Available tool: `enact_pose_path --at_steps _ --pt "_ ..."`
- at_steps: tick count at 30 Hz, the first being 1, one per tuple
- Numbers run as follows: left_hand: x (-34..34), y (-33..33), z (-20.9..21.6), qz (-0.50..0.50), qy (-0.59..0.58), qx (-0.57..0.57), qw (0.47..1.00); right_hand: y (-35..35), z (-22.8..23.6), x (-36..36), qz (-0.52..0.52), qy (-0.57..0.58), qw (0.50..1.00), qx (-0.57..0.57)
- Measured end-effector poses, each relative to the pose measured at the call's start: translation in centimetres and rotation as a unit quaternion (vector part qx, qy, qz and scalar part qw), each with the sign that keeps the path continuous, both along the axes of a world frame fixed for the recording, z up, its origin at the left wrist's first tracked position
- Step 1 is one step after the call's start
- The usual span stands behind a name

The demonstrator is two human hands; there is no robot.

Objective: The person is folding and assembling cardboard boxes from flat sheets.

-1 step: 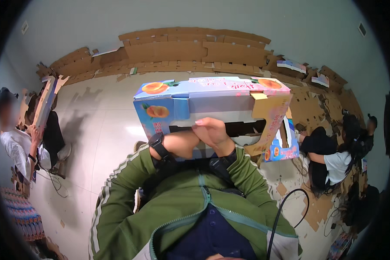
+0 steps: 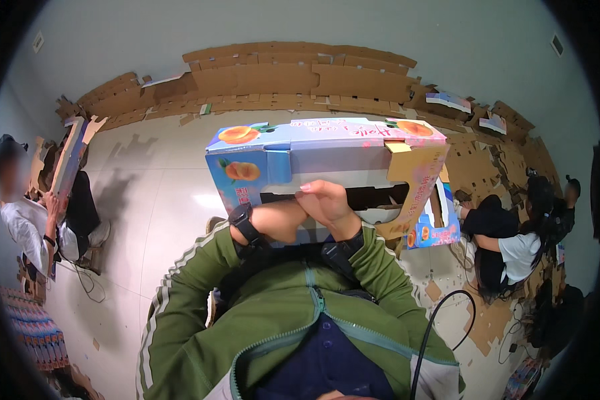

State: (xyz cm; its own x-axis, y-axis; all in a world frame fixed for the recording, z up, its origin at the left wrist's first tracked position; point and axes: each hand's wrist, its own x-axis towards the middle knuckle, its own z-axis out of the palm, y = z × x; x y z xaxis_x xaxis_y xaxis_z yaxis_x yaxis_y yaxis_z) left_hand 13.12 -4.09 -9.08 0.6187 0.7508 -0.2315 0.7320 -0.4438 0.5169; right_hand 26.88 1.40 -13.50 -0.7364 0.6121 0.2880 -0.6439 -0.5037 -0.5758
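Observation:
A fruit-printed cardboard carton (image 2: 340,160), blue at the left and yellowish at the right, is in front of my chest. Its grey-white inside and a long dark cut-out show behind my hands. My left hand (image 2: 277,221), below a black wrist band, reaches across in front of the carton; its fingers are hidden behind my other hand. My right hand (image 2: 328,205) overlaps it, its visible fingers bent and pressed together by the cut-out. What it grips, if anything, cannot be made out. A second printed carton (image 2: 435,235) stands just beyond the first one's right side.
Brown cardboard sheets (image 2: 260,80) line the far wall, with scraps along the floor. At the left a seated person (image 2: 27,220) holds a carton (image 2: 70,160). Another person (image 2: 517,253) sits at the right among cardboard pieces. A black cable (image 2: 433,320) loops beside my right arm. Stacked printed cartons (image 2: 37,327) stand lower left.

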Motion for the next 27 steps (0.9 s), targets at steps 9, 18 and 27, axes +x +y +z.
enact_pose_path --at_steps 9,18,27 --pt "0.4 0.1 -0.6 -0.015 0.057 0.018 0.998 0.0 -1.0 0.4 -0.009 0.001 0.999 0.032" --pt "0.7 -0.7 1.3 -0.002 0.131 -0.036 0.991 -1.0 1.4 0.3 0.012 0.007 1.0 -0.003" --pt "2.2 -6.8 2.6 0.013 0.206 0.384 0.9 -2.2 1.9 -0.1 -0.038 0.034 0.998 0.023"
